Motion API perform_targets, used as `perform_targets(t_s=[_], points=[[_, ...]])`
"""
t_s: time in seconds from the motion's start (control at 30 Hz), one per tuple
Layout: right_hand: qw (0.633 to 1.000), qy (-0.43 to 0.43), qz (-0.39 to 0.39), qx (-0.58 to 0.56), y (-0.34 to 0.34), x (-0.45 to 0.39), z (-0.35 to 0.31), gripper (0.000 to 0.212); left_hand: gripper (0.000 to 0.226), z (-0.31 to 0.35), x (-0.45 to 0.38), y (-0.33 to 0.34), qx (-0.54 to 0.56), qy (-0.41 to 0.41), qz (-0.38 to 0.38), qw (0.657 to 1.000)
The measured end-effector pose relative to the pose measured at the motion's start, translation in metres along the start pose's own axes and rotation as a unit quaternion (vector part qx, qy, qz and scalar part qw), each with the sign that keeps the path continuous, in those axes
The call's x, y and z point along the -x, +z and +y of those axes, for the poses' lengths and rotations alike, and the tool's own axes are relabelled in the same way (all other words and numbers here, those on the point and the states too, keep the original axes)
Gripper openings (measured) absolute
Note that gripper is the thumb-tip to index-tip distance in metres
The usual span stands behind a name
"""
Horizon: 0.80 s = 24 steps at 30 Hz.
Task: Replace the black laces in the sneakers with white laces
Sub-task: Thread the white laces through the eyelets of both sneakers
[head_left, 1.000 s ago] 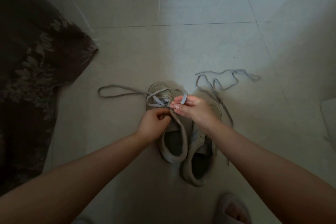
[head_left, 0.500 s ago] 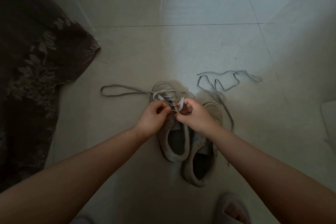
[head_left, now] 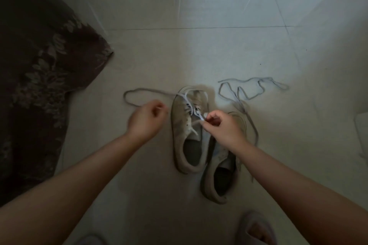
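On the pale tile floor (head_left: 219, 49), the right hand (head_left: 221, 127) pinches the white lace (head_left: 191, 108) over the sneaker (head_left: 187, 129). The left hand (head_left: 147, 119), beside it, is curled; whether it holds lace, I cannot tell. Pull gently, keeping the lace flat.

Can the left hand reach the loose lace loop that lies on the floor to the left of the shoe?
Probably yes. The left hand hovers right beside the lace loop on the floor, and nothing lies between them.

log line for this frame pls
stage: lacing left sneaker | right hand: pinches white lace | left hand: curled, blurred, grip unclear | loose lace: on floor
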State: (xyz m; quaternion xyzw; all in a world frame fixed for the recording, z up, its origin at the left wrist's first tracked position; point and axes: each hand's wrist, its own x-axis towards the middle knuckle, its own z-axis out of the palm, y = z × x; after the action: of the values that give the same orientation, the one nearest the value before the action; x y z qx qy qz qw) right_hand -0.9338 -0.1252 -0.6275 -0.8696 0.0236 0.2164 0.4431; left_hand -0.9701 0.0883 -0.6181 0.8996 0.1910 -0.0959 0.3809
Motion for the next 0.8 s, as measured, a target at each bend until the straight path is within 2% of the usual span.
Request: perform_targets(t_s=[0.03, 0.1, 0.2, 0.37, 0.57, 0.7, 0.77, 0.8], points=[[1.000, 0.004, -0.014, -0.002, 0.003, -0.001, -0.001, 0.019, 0.016, 0.018, 0.008, 0.007, 0.023, 0.066, -0.044, 0.997], [1.000, 0.007, -0.023, 0.012, 0.008, -0.003, -0.003, 0.018, 0.027, 0.042, 0.016, 0.024, -0.010, 0.163, -0.113, 0.980], [0.999, 0.019, -0.030, 0.007, 0.004, -0.004, -0.004, 0.014, 0.032, 0.058, 0.009, 0.033, -0.121, 0.178, -0.119, 0.969], [0.998, 0.026, -0.051, -0.012, -0.001, -0.004, -0.006, 0.016, 0.039, 0.059, 0.001, 0.037, -0.167, 0.205, -0.134, 0.955], [0.999, -0.003, -0.019, 0.030, 0.009, 0.000, -0.008, 0.014, 0.017, 0.052, -0.005, 0.037, -0.221, 0.207, -0.079, 0.950], [0.996, -0.027, 0.003, 0.080, 0.013, 0.000, -0.015, 0.016, 0.012, 0.032, -0.007, 0.025, -0.177, 0.225, -0.028, 0.958], [0.997, -0.017, 0.015, 0.074, 0.011, 0.000, -0.017, 0.018, 0.013, 0.008, -0.013, 0.010, -0.169, 0.181, 0.020, 0.969], [0.997, -0.012, 0.022, 0.067, 0.010, 0.001, -0.017, 0.018, 0.015, -0.008, -0.017, 0.002, -0.185, 0.135, 0.042, 0.972]])
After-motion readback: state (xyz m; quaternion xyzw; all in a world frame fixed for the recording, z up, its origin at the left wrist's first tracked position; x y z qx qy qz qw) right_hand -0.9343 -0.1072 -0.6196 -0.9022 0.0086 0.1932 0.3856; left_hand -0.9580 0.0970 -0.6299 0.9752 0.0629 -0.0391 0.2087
